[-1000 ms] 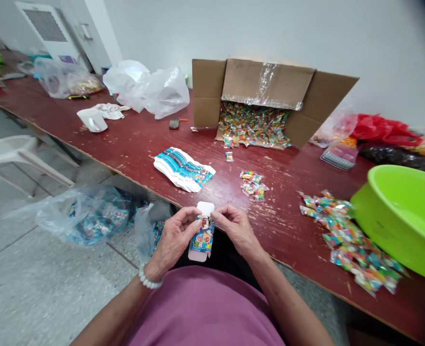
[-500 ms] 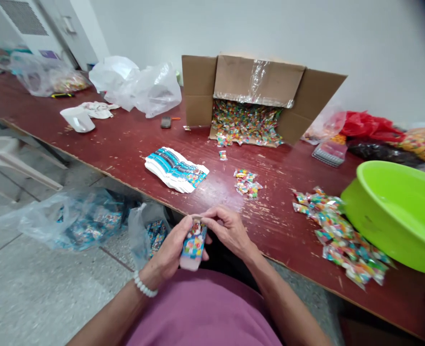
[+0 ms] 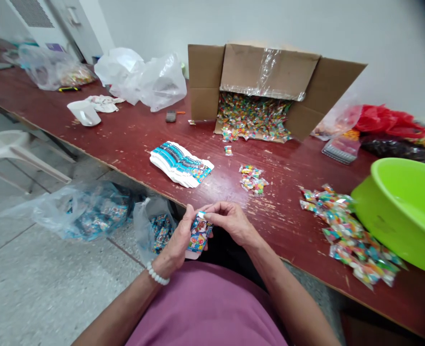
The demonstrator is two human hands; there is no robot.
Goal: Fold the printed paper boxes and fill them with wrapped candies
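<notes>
My left hand (image 3: pixel 180 239) is closed around a small printed carton (image 3: pixel 199 236), blue with colourful pictures, held upright just in front of the table edge. The thumb and fingers of my right hand (image 3: pixel 232 222) pinch the carton's top end, where a pale flap shows. What is inside the carton is hidden. Beyond my hands a fanned stack of flat printed cartons (image 3: pixel 181 164) lies on the table. To its right is a small group of wrapped candies (image 3: pixel 252 179), with a single wrapped candy (image 3: pixel 228 150) behind it.
An open cardboard box (image 3: pixel 266 72) spills wrapped candies at the back. At right stands a green basin (image 3: pixel 388 211) beside a candy pile (image 3: pixel 349 235). Below the table edge sit plastic bags of filled cartons (image 3: pixel 100 216). A white stool (image 3: pixel 6 142) stands at left.
My right hand's fingers have moved at the carton's top, where a flap now shows pale and blue. The whole view has shifted slightly.
</notes>
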